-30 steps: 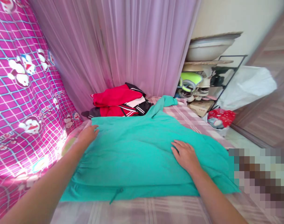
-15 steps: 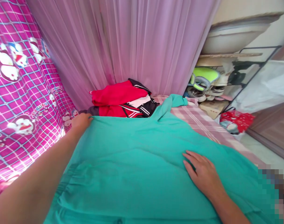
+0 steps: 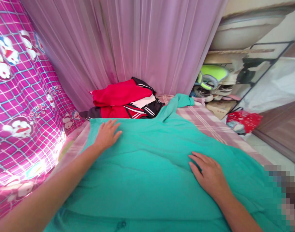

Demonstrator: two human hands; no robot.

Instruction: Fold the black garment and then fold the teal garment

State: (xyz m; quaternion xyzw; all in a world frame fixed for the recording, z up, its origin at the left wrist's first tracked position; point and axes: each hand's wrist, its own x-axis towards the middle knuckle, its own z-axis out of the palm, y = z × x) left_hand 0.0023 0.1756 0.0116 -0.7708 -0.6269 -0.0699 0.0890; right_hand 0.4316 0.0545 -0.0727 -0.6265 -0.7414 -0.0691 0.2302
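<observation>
A teal garment (image 3: 147, 167) lies spread over the bed in front of me, with one narrow sleeve-like part stretching toward the back right. My left hand (image 3: 108, 134) rests open on its far left part, fingers apart and pointing away from me. On the garment's right side my right hand (image 3: 208, 172) lies flat, its fingers and thumb stretched out. Neither hand grips the cloth. Near the front edge the fabric shows folds and a small dark detail that I cannot make out.
Red and black clothes (image 3: 125, 96) are heaped behind the garment, against a purple curtain (image 3: 142, 42). Pink patterned cloth (image 3: 28, 96) hangs at the left. A plaid sheet (image 3: 198, 124) covers the bed. To the right stands a rack (image 3: 261, 77) with shoes, beside a red bag (image 3: 246, 122).
My left hand has let go of the garment's far left corner and moved right and toward me onto the cloth. The gathered left edge now lies flatter. My right hand stays in place.
</observation>
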